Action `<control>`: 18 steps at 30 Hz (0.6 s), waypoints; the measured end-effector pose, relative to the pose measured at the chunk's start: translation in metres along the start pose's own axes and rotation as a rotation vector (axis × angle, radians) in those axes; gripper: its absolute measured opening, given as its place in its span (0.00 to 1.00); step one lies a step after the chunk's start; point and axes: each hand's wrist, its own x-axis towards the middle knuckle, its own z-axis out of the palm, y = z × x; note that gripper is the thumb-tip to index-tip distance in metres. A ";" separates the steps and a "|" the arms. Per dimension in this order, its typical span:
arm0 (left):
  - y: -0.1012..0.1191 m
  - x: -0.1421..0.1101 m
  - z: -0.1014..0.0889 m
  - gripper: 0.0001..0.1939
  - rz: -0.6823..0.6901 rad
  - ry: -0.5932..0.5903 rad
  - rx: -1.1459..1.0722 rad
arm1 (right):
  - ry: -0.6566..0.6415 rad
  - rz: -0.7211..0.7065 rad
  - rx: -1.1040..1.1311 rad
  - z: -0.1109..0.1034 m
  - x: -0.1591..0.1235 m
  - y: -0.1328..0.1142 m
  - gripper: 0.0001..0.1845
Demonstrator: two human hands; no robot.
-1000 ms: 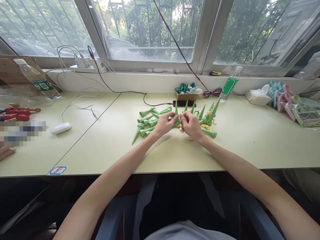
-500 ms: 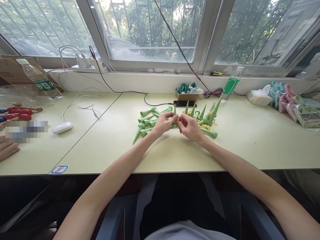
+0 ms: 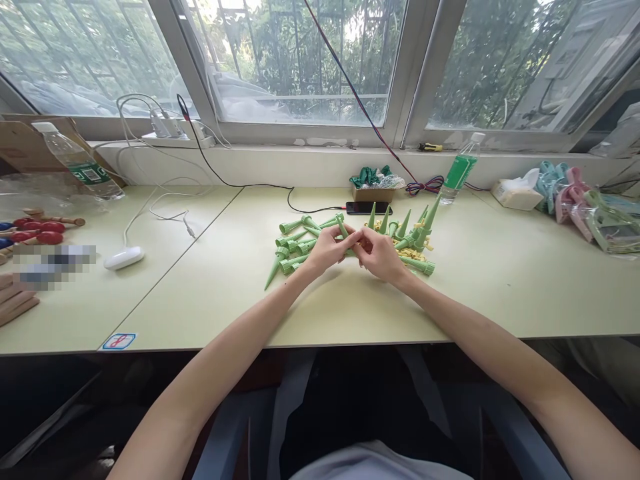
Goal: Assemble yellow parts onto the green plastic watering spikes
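My left hand (image 3: 327, 251) is closed around a green plastic watering spike (image 3: 343, 227), whose tapered tip leans up to the left above my fingers. My right hand (image 3: 381, 257) touches it from the other side, thumb and fingers pinched at the spike's lower end; whatever lies inside that pinch is hidden. Several loose green spikes (image 3: 279, 265) lie to the left of my hands. On the right, more spikes (image 3: 425, 233) stand upright or lie over, with small yellow plastic pieces (image 3: 413, 254) among them.
Behind the spikes lie a black phone (image 3: 369, 208) on a cable and a small cardboard box (image 3: 373, 194) with green wrappers. A water bottle (image 3: 460, 170) and a tissue pack (image 3: 517, 192) stand right. A white mouse-shaped device (image 3: 124, 258) and red maracas (image 3: 50, 232) are left.
The spike in my left hand has tipped from upright to leaning left. My right fingers have closed in nearer to my left hand.
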 end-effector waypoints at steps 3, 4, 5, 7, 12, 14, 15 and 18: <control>-0.001 0.002 0.000 0.25 0.020 0.029 0.004 | 0.010 -0.002 -0.005 0.000 0.001 0.001 0.10; -0.002 0.002 0.000 0.26 0.024 0.051 0.008 | 0.008 0.000 -0.012 -0.001 0.002 0.002 0.09; -0.002 0.003 0.000 0.26 0.026 0.078 0.015 | 0.006 0.006 -0.020 -0.001 0.003 0.004 0.07; -0.003 0.005 -0.001 0.27 0.026 0.149 0.032 | 0.000 0.020 -0.052 -0.004 0.005 0.006 0.06; 0.000 0.006 -0.004 0.28 0.046 0.277 0.064 | -0.150 0.031 -0.266 -0.015 0.007 0.008 0.13; 0.000 0.006 -0.005 0.28 0.055 0.286 0.064 | -0.274 0.026 -0.357 -0.018 0.006 0.007 0.15; 0.000 0.006 -0.004 0.28 0.058 0.287 0.066 | -0.322 0.016 -0.400 -0.020 0.006 0.006 0.15; -0.001 0.006 -0.004 0.28 0.062 0.288 0.085 | -0.404 -0.015 -0.514 -0.022 0.003 0.004 0.13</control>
